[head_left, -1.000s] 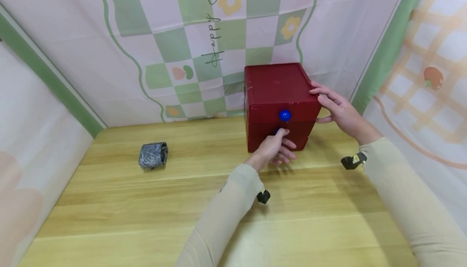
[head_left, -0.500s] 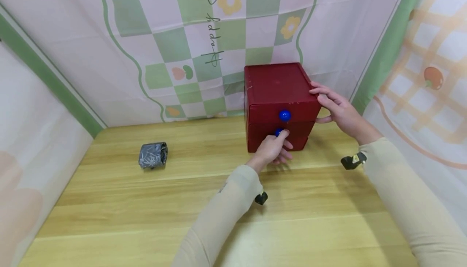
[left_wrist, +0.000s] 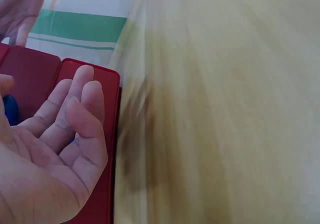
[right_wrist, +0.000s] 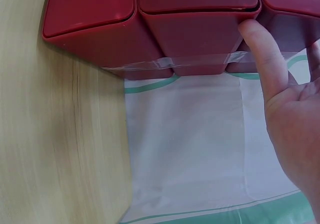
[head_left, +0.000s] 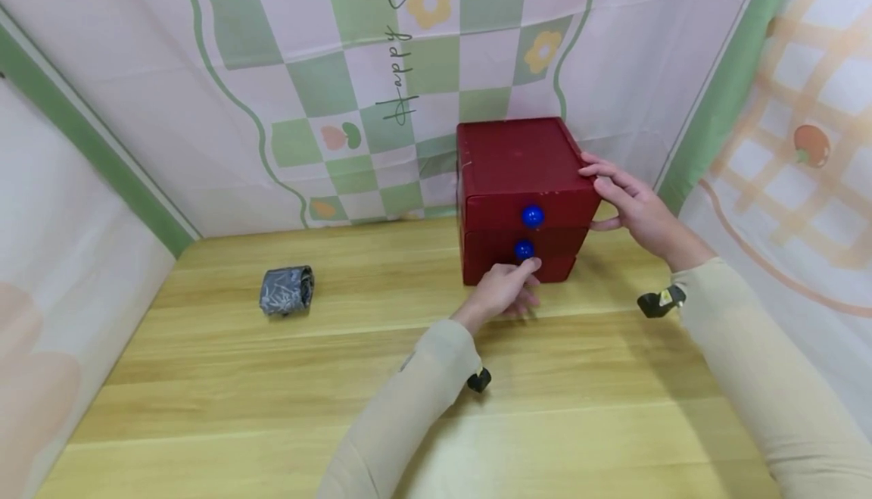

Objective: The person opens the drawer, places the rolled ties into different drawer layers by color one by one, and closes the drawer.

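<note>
A dark red drawer box (head_left: 521, 158) stands against the back curtain, with an upper blue knob (head_left: 533, 216) and a lower blue knob (head_left: 524, 249) on its front. My left hand (head_left: 502, 288) is in front of the lower drawer, just below that knob. Seen in the left wrist view, the left hand (left_wrist: 62, 156) has loosely bent fingers and nothing visible in its grasp. My right hand (head_left: 633, 207) rests on the box's right side, fingertips at the top edge. In the right wrist view, the thumb of the right hand (right_wrist: 295, 114) touches the box's side.
A small rolled grey patterned bundle (head_left: 287, 290) lies on the wooden table (head_left: 341, 393) to the left. Patterned curtains (head_left: 293, 90) enclose the back and sides. Clear tape (right_wrist: 195, 60) runs across the box's side.
My left hand has drawn back and down from the lower knob, which is now uncovered. The right hand, the box and the grey bundle have stayed in place.
</note>
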Action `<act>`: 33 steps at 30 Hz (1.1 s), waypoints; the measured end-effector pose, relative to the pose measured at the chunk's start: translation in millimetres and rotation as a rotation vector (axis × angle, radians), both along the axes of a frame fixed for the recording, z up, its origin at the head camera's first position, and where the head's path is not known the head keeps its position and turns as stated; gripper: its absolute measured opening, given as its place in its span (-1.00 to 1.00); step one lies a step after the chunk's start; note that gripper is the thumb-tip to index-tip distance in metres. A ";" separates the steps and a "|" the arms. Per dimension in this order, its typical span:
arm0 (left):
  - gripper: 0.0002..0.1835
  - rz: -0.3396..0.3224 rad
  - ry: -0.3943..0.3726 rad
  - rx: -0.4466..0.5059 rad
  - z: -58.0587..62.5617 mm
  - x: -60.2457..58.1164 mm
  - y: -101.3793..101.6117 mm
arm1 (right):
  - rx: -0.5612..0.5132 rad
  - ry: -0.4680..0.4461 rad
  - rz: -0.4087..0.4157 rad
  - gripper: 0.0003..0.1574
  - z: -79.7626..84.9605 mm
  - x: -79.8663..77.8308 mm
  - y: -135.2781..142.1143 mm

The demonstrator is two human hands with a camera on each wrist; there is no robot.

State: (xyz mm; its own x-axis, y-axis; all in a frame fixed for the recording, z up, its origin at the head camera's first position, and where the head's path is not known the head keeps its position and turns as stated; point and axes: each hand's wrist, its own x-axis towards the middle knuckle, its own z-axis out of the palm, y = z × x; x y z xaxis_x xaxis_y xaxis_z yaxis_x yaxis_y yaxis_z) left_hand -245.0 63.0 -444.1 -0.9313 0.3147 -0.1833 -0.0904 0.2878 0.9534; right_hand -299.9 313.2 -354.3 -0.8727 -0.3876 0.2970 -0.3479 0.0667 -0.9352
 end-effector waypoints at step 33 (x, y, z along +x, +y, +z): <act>-0.33 0.148 -0.179 -0.027 -13.5 -2.1 -6.8 | -0.016 -0.012 0.007 -0.56 0.9 0.8 -0.3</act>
